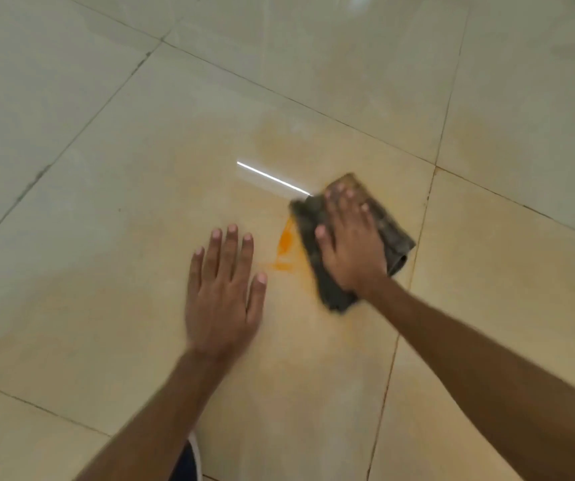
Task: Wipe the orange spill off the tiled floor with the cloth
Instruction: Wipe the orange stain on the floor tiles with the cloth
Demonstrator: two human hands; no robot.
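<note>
A small bright orange spill [284, 248] lies on the glossy cream tiled floor [112, 210], with a faint orange smear spread over the tile around it. A dark grey folded cloth [395, 234] lies flat on the floor just right of the spill, its left edge touching the orange. My right hand [350, 244] presses down on the cloth with fingers spread. My left hand [225, 293] rests palm down on the floor left of the spill, fingers apart, holding nothing.
Dark grout lines [414, 258] cross the floor; one runs just right of the cloth. A bright strip of reflected light [272, 178] shows above the cloth. A bit of dark clothing with a white edge [188, 459] shows at the bottom.
</note>
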